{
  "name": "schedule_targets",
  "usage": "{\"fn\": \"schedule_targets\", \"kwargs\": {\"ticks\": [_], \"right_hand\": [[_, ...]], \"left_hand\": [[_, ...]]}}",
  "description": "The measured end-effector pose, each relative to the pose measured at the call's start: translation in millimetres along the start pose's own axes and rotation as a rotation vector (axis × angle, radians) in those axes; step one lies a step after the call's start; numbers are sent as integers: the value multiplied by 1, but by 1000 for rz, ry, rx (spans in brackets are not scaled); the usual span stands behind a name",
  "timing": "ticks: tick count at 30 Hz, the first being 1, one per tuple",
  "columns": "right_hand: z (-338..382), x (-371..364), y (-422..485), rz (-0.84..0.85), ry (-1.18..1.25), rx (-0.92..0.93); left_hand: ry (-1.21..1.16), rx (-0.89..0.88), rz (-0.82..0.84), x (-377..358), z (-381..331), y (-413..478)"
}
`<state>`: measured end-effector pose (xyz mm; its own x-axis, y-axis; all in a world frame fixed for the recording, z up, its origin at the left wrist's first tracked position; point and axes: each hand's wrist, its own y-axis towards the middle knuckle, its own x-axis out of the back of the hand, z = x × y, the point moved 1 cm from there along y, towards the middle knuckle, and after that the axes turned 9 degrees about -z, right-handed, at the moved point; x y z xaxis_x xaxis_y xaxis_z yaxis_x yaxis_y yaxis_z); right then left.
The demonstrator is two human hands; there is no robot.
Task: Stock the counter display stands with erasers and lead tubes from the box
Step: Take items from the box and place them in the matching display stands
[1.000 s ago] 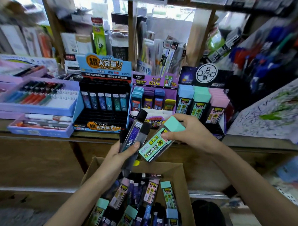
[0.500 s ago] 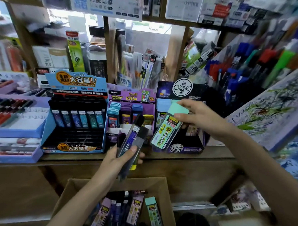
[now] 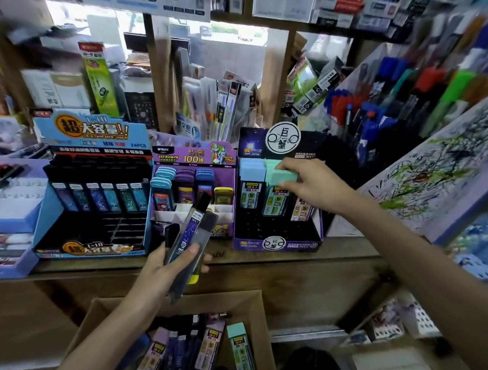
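At the bottom edge of my feed, the cardboard box (image 3: 255, 305) was cut off, and the left forearm crossed its near corner, so I could see only part of the purple, dark and mint-topped sticks lying in it. Beside it sat a dark rounded shape (image 3: 313, 365) that I could not identify. The upper shelves and the pen rack (image 3: 387, 87) on the right were smeared with blur, and their labels were unreadable.

On the counter (image 3: 261, 265) stood three displays side by side: a blue stand (image 3: 50, 212) with a row of dark tubes, a purple middle stand (image 3: 193, 156), and a dark purple stand (image 3: 277, 238) on the right.

My operator's left hand (image 3: 163, 268) was closed around a bundle of dark lead tubes (image 3: 191, 233), thumb laid across their front, holding them tilted up in front of the middle stand. How many tubes it held I could not tell; a yellow end showed under the fingers.

The right hand (image 3: 318, 185) reached into the dark purple stand, fingers curled over the cap of a mint-topped stick (image 3: 277, 199) and gripping it. That stick stood upright in the stand's middle column, next to a blue-topped one (image 3: 252, 171). Whether it was an eraser or a lead case I could not make out.
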<state>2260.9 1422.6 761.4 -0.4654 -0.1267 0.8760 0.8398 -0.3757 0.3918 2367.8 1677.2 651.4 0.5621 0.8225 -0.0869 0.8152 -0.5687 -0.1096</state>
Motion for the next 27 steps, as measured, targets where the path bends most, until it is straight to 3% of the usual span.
{"fn": "schedule_targets", "kwargs": {"ticks": [8, 10, 14, 21, 24, 27], "right_hand": [[-7, -7, -1, 73, -2, 6], [-7, -12, -4, 12, -25, 14], [-8, -18, -8, -168, -222, 213], [3, -19, -13, -255, -375, 264], [36, -21, -21, -253, -63, 182], [78, -39, -29, 78, 455, -183]], "left_hand": [[42, -36, 29, -3, 2, 0], [49, -49, 40, -3, 2, 0], [32, -49, 63, -3, 0, 0], [-65, -7, 84, -1, 1, 1], [-113, 16, 84, 1, 0, 1], [-150, 24, 61, 3, 1, 1]]}}
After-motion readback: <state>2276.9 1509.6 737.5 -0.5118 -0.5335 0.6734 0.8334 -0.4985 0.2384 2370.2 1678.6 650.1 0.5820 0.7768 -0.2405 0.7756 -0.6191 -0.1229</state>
